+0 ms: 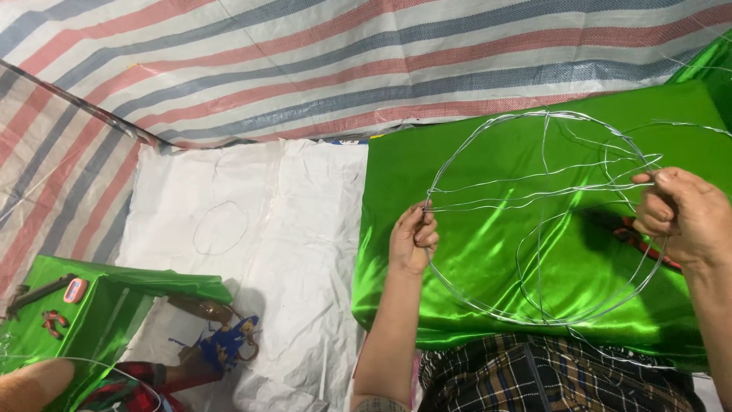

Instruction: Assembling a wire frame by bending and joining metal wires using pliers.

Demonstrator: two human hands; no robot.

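A round frame of thin silver wire [488, 305] with several loops and cross strands hovers over shiny green satin cloth [473, 252]. My left hand [412, 240] pinches the frame's left side where the cross strands meet the rim. My right hand [681, 216] grips the frame's right side, fingers curled around the wires. Something red beneath that hand is mostly hidden.
White sheeting [267, 221] with a drawn circle lies left of the cloth; a striped red, blue and white tarp [305, 61] hangs behind. At lower left a green-covered surface [91, 320] carries pliers [34, 294] and a small orange object [75, 290]. Plaid fabric [549, 378] covers my lap.
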